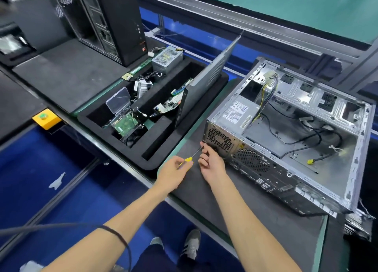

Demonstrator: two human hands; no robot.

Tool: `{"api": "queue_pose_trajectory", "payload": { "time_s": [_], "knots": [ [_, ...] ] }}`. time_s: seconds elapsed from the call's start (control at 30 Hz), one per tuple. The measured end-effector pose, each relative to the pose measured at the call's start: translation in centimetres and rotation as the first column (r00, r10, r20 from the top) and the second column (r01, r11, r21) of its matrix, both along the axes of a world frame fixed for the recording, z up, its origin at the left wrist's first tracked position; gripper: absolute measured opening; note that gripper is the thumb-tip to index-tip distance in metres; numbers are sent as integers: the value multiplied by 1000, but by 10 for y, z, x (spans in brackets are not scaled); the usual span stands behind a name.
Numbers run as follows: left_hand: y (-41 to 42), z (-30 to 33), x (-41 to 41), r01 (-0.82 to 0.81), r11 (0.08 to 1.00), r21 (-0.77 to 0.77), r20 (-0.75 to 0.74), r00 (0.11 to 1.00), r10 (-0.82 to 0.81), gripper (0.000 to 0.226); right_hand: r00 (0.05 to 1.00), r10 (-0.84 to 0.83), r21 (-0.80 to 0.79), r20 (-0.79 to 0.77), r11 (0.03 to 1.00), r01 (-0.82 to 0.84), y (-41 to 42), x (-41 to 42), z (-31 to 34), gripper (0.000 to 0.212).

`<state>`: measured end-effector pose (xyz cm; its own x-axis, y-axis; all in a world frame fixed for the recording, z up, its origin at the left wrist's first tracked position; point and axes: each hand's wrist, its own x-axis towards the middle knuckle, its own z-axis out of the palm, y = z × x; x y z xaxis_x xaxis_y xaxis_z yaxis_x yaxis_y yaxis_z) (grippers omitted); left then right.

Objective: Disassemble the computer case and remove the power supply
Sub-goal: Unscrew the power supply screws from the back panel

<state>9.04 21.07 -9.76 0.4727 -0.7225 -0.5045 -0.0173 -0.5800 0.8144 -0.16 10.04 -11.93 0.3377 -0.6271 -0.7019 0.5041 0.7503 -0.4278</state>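
A dark mat covers the tabletop (225,206), which runs along a blue floor with a green belt behind it. On the right part of this mat lies the computer case (290,136), flat on its side with the side panel off, so its bare metal inside faces up. The power supply (235,116) sits in the case's near left corner, a grey box with a white label on top and a bundle of yellow and black wires rising from its far end. Its perforated fan grille faces the person at the case's rear panel.

The right hand (210,159) is at that rear corner, its fingers curled and pinching the shaft of a screwdriver (193,155) close to the tip, which points at the grille's lower left edge. The left hand (173,169) grips the screwdriver's yellow handle, fingers wrapped around it. Whether the tip is seated in a screw cannot be told.

Just left of the case, a black foam tray (155,161) holds loose parts: circuit boards, a clear plastic box and cables. A grey side panel (208,79) leans upright in the tray's right slot. A second power supply unit (167,59) rests at the tray's far end. Beyond that stands a black tower case (114,22). A yellow button box (46,117) is fixed at the tabletop's edge, far left.
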Motion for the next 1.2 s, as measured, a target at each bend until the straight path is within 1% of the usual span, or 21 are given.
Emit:
{"api": "queue_pose_trajectory", "payload": {
  "time_s": [0.07,0.1,0.13,0.2,0.23,0.3,0.37,0.4,0.5,0.57,0.63,0.67,0.7,0.77,0.8,0.83,0.87,0.97,1.0,1.1,1.2],
  "knots": [
    [-1,0,-1,-2,1000,-18,157,988,5,32,1000,-14,-2,0,1000,14,1,0,0,11],
    [-1,-1,0,-11,999,-38,206,978,18,30,1000,-20,-4,-1,1000,20,2,0,0,11],
    [0,-2,2,-21,998,-62,219,975,35,26,1000,-25,-7,0,1000,25,2,1,0,11],
    [0,-2,7,-36,996,-81,152,987,48,24,999,-34,-8,3,999,34,3,1,1,11],
    [0,-1,10,-30,998,-60,99,994,36,27,999,-38,-7,1,999,38,3,1,1,11],
    [-1,2,10,-12,999,34,-40,999,13,41,999,-41,-9,-15,999,41,3,1,2,9],
    [-4,4,8,-18,996,88,-145,989,30,47,998,-50,-14,-37,999,50,4,2,4,6],
    [-5,5,7,-13,996,86,-140,990,25,43,997,-60,-17,-43,998,59,4,3,5,5],
    [-4,5,4,29,999,28,-7,1000,-29,32,994,-94,-35,-61,995,92,7,5,6,7],
    [0,1,4,6,1000,-29,57,998,-4,26,991,-112,-49,-77,993,108,8,7,6,7],
    [3,-1,7,5,997,-75,83,997,1,25,990,-111,-62,-86,992,106,9,8,7,6],
    [4,-1,9,19,997,-76,65,998,-14,28,990,-109,-64,-88,993,104,9,7,6,7],
    [5,0,9,23,998,-58,10,1000,-23,32,990,-106,-65,-89,993,100,9,7,6,9],
    [3,0,8,-2,1000,12,-171,985,4,43,992,-92,-77,-89,993,85,9,6,4,14],
    [2,0,7,-18,999,40,-237,971,27,46,993,-83,-84,-87,994,75,9,6,4,15],
    [0,-1,5,-27,998,51,-256,966,40,46,994,-75,-86,-84,994,68,9,7,4,15],
    [-1,-1,2,-26,998,49,-229,973,36,43,995,-70,-84,-77,994,64,9,6,3,15],
    [2,-9,-3,23,1000,4,5,1000,-23,36,998,-53,-71,-24,996,51,7,3,-1,17],
    [3,-11,-4,20,1000,-21,49,999,-19,32,999,-42,-64,3,997,42,6,2,-2,18],
    [4,-15,2,-12,994,-105,31,999,16,28,998,-20,-49,64,999,23,3,0,-4,20],
    [4,-15,5,-10,993,-116,-27,1000,7,34,998,0,-46,66,999,3,1,-1,-5,20]
  ]
}}
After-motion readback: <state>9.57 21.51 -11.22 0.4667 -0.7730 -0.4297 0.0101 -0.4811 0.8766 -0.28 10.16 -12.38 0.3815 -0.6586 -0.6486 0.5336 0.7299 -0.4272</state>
